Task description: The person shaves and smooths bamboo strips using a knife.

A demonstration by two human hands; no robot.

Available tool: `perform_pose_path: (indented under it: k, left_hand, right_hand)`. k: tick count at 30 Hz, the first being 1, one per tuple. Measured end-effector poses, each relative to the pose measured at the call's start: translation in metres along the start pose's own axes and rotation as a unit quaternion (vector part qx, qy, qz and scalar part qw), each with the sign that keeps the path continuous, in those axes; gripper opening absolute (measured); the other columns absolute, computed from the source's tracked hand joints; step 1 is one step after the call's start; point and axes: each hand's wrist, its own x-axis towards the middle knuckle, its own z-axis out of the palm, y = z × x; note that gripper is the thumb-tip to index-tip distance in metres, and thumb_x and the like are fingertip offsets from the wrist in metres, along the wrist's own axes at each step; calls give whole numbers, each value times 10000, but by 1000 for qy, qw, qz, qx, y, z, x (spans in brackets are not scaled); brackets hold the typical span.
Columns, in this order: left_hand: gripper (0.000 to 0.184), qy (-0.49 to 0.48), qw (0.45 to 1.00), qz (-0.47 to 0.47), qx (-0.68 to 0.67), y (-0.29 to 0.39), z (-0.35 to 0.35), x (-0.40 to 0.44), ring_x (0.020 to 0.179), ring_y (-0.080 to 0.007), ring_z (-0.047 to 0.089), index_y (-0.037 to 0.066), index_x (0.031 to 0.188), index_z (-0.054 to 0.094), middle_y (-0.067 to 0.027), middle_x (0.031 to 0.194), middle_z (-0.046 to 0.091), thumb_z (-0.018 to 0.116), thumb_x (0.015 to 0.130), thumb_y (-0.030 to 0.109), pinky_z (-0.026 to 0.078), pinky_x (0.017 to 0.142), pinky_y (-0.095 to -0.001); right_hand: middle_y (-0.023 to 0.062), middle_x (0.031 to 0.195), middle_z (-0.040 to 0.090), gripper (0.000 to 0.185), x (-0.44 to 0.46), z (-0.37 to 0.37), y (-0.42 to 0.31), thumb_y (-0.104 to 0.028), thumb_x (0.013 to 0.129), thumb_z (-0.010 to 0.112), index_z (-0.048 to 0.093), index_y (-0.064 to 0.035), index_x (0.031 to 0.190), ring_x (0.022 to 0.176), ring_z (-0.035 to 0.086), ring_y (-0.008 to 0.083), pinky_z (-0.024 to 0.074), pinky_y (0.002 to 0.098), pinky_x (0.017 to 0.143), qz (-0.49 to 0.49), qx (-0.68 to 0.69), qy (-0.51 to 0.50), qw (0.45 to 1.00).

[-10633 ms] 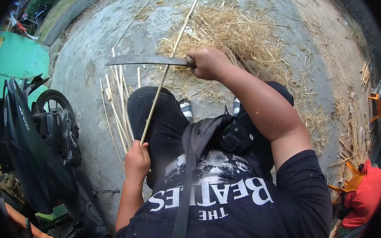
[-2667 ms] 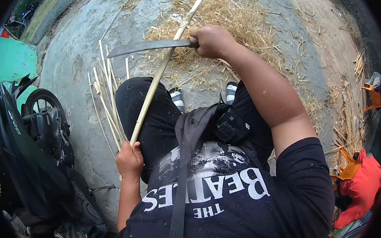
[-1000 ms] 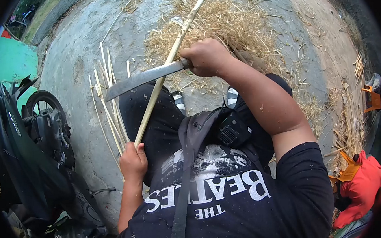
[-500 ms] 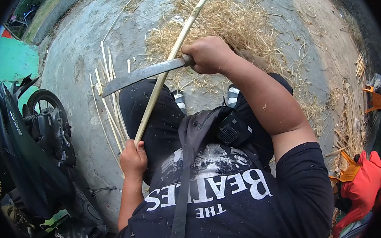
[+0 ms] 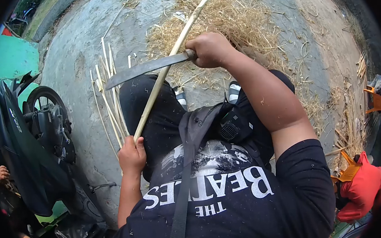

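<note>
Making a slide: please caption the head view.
Right hand holds a curved knife across a pale strip gripped in the left hand.

Room lies between motorcycle (image 5: pixel 36 152) and strips (image 5: pixel 117 108); the knife (image 5: pixel 147 67) blocks the pole (image 5: pixel 152 100) midway.

Grey concrete ground (image 5: pixel 84 122) in daylight

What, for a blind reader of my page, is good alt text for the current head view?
A right hand holds a long knife across a pale strip, which the left hand grips. More thin strips lie beside the left knee, dry shavings are heaped on the ground ahead, and a motorbike stands at the left.
</note>
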Motion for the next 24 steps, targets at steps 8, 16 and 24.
perform_pose_path:
  k: [8,16,24]
  left_hand:
    - [511,-6,1000,-13,-17,8,-6,1,701,-534,627,40,849,530,-261,720,624,505,1084,493,471,590,-601]
    - [521,29,999,-6,-21,9,6,5,693,-532,626,41,846,526,-261,695,613,503,1082,505,473,590,-608]
    - [515,-7,1000,-2,-7,10,-5,3,684,-531,622,43,853,537,-257,690,614,500,1086,500,471,583,-590]
  right_hand:
    - [136,984,756,180,8,-7,14,-189,846,664,742,-142,1001,954,726,357,577,492,846,93,69,-3,993]
    - [144,985,759,169,21,4,24,-212,874,656,745,-151,1004,957,734,350,584,490,849,145,104,26,984]
    - [141,980,750,176,10,-1,-1,-212,851,683,740,-156,1008,979,736,347,588,490,863,68,49,-8,996]
